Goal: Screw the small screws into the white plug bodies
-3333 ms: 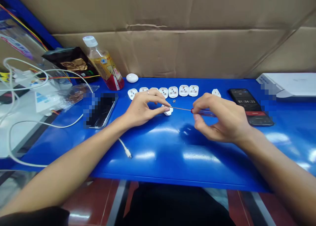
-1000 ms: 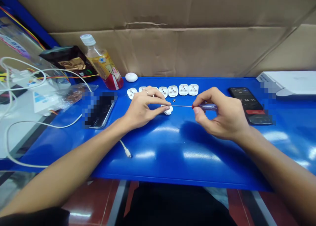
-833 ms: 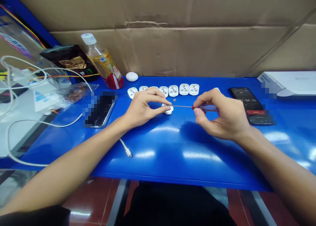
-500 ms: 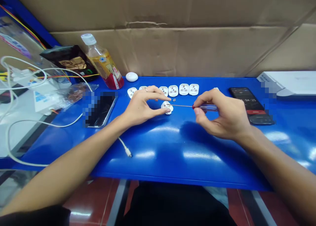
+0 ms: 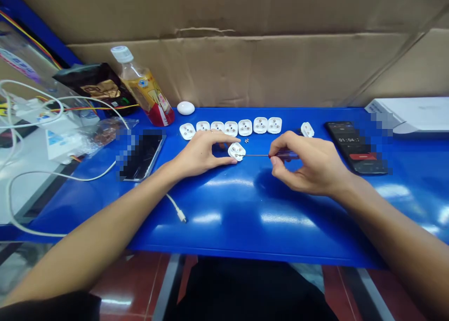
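Note:
A small white plastic plug part [image 5: 237,149] with metal bits inside is pinched between the thumb and fingers of my left hand [image 5: 203,153]. In my right hand [image 5: 305,164] is a screwdriver [image 5: 256,155] with a clear and red handle, its thin shaft level and pointing left. The tip reaches the lower part of the white piece; whether it sits in a screw is too small to tell. Just behind lie a few tiny screws [image 5: 247,140]. Several similar white plug parts [image 5: 260,125] stand in a row farther back.
One more white piece [image 5: 307,130] lies to the right, beside a phone running a timer [image 5: 354,148]. Leftward are another phone [image 5: 144,155], a drink bottle [image 5: 147,89], a white oval object [image 5: 185,108] and a white cable [image 5: 180,214]. A white box [image 5: 414,115] stands back right.
The screwdriver tip has shifted from the upper part of the white piece to its lower part. My right hand has moved slightly left, and the white piece appears turned a little.

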Demonstrator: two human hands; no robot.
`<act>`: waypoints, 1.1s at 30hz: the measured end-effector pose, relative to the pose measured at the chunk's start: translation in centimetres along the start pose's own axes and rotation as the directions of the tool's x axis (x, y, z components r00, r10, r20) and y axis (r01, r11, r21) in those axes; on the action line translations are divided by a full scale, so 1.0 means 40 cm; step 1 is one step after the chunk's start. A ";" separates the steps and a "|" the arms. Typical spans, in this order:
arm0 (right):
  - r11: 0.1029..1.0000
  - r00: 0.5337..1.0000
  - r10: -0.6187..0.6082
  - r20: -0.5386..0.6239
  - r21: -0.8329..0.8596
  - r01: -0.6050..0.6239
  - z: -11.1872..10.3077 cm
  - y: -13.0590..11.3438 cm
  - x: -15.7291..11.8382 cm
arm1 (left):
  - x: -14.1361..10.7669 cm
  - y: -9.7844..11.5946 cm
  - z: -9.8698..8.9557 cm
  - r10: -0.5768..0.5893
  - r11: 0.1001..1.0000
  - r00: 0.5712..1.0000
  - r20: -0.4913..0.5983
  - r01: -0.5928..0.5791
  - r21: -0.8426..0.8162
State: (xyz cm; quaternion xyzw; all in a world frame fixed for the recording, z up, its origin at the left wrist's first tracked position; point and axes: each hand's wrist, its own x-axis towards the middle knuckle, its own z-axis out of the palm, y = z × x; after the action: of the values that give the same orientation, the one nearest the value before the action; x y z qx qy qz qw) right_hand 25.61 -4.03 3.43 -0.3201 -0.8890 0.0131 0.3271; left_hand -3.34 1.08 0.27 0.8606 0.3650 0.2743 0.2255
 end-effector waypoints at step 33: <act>1.000 0.999 -0.023 0.023 -0.010 0.023 0.004 0.004 -0.001 | -0.001 0.007 0.002 0.041 0.999 0.999 -0.035 -0.041 -0.009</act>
State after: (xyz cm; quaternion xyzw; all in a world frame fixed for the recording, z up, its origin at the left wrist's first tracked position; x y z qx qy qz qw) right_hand 25.62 -3.90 3.26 -0.3115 -0.8964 0.0085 0.3151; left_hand -3.16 0.89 0.36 0.8620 0.3496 0.2955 0.2177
